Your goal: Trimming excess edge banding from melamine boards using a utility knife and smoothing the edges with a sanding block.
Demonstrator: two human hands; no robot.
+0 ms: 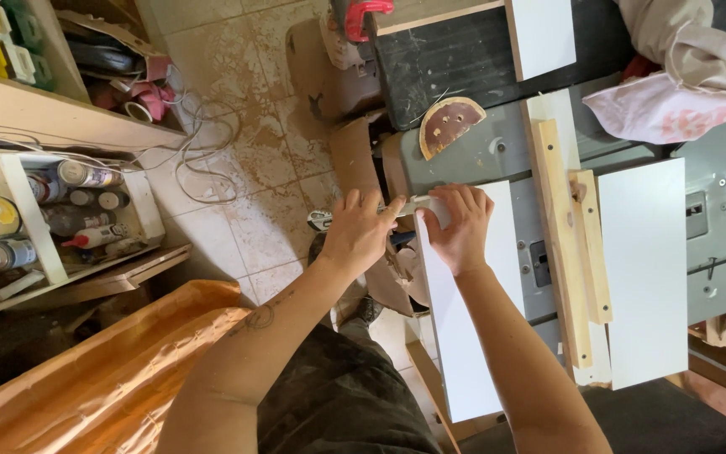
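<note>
Both hands work the near corner of the white panel [464, 319] lying on the tabletop [497, 151]. The left hand [356, 235] pinches a thin pale strip [418, 204]; the right hand [462, 227] presses it down, fingers curled. Steady, even pressure along the edge seems wise.

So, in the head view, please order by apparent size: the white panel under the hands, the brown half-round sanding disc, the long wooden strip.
1. White panel under the hands
2. Long wooden strip
3. Brown half-round sanding disc
</note>
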